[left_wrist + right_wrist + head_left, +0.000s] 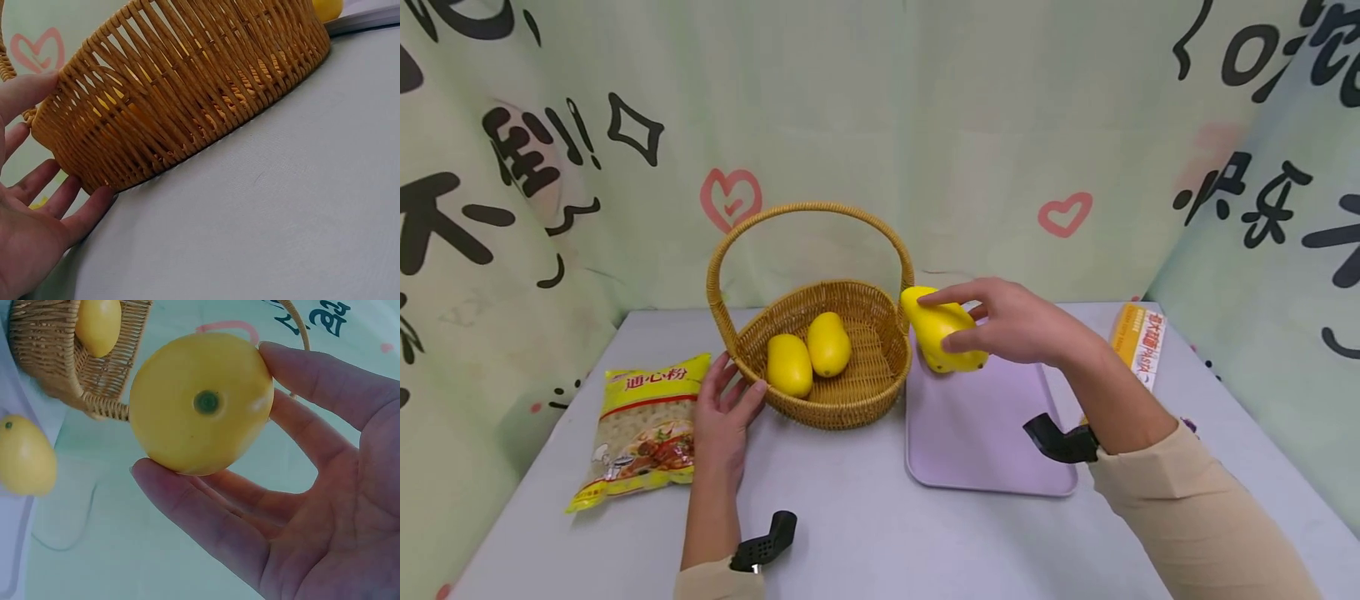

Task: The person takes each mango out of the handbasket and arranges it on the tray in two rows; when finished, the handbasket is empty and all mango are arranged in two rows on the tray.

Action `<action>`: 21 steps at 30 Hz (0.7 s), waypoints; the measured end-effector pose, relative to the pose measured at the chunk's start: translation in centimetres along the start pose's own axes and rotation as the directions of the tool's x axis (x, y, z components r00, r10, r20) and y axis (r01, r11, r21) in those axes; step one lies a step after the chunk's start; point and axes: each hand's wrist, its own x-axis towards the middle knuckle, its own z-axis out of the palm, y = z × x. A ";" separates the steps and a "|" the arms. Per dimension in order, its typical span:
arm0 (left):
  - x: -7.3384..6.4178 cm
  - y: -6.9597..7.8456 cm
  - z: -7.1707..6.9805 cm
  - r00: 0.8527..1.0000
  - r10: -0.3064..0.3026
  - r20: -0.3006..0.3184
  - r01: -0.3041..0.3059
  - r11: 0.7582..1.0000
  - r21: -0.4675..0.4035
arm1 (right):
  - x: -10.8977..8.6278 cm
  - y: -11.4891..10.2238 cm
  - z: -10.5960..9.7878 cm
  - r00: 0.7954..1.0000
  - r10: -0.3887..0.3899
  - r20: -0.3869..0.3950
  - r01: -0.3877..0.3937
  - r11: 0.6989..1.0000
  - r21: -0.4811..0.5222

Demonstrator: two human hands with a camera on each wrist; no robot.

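Note:
My right hand (1015, 321) holds a yellow papaya-like fruit (942, 323) between thumb and fingers, beside the right side of the wicker basket (842, 412). In the right wrist view the held fruit (194, 425) shows a green spot on its end. Another such fruit (26, 456) lies on the lilac tray (985, 450), partly hidden under the held one in the head view. Two more yellow fruits (790, 367) lie inside the basket. With fingers spread, my left hand (724, 417) touches the basket's left side; its thumb (31, 94) rests at the rim.
A yellow bag of macaroni (647, 433) lies left of my left hand. An orange and white pasta pack (1138, 342) lies right of the tray, partly behind my right forearm. The basket's tall handle (808, 207) arches above it. A printed curtain (880, 125) hangs behind the table.

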 end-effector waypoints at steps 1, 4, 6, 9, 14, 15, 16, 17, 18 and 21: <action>0.0 0.0 0.0 1.000 0.000 -0.001 0.000 1.000 0.001 | -0.2 0.2 -0.1 1.000 0.007 -0.001 -0.007 1.000 -0.004; -0.1 0.1 0.0 1.000 0.001 0.000 -0.001 1.000 -0.001 | -0.7 0.7 -0.5 0.999 0.032 -0.004 -0.032 0.999 0.003; -0.1 0.1 0.0 1.000 0.001 0.002 -0.001 1.000 -0.002 | -1.0 1.2 -0.8 0.999 0.051 -0.012 -0.051 0.999 0.016; -0.1 0.1 0.0 1.000 0.000 0.001 0.000 1.000 -0.006 | -1.3 2.0 -1.2 0.997 0.069 -0.026 -0.068 0.997 0.031; -0.2 0.1 -0.1 1.000 0.002 -0.002 -0.002 1.000 -0.006 | -1.1 3.8 -1.5 0.993 0.110 -0.052 -0.109 0.994 0.033; -0.2 0.1 -0.1 1.000 0.003 -0.003 -0.003 1.000 -0.005 | -0.9 4.2 -1.5 0.991 0.122 -0.055 -0.120 0.992 0.039; -0.2 0.1 -0.1 1.000 0.005 -0.004 -0.005 1.000 -0.005 | -0.8 4.6 -1.5 0.989 0.138 -0.060 -0.136 0.990 0.045; -0.2 0.2 0.0 1.000 0.007 -0.005 -0.007 1.000 -0.004 | -0.7 5.0 -1.5 0.987 0.151 -0.064 -0.148 0.988 0.052; -0.2 0.1 0.0 1.000 0.008 -0.004 -0.008 1.000 -0.005 | -0.6 5.4 -1.5 0.984 0.162 -0.070 -0.159 0.986 0.056; -0.2 0.1 0.1 1.000 0.010 0.002 -0.010 1.000 -0.008 | -0.2 6.7 -1.4 0.977 0.196 -0.088 -0.192 0.980 0.052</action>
